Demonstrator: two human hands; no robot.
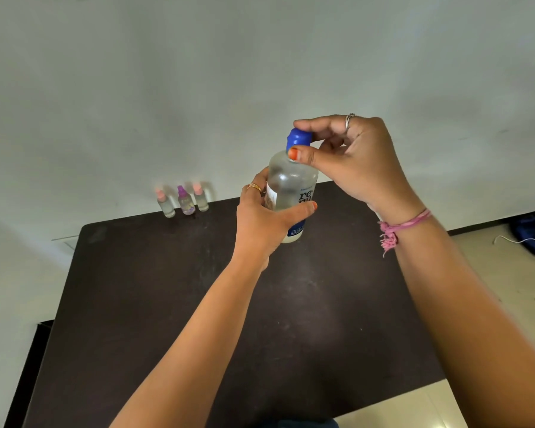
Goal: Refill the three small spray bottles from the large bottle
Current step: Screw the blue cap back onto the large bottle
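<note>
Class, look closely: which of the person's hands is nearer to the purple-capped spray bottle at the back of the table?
Left. The left hand grips the large bottle just right of the purple-capped spray bottle; the right hand pinches the blue cap, farther right and higher.

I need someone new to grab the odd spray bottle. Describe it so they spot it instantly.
Look at the far edge of the dark table, against the white wall, where three small spray bottles stand in a row. Take the middle bottle: it alone has a purple cap and purple label, while both neighbours have pink caps.
</note>
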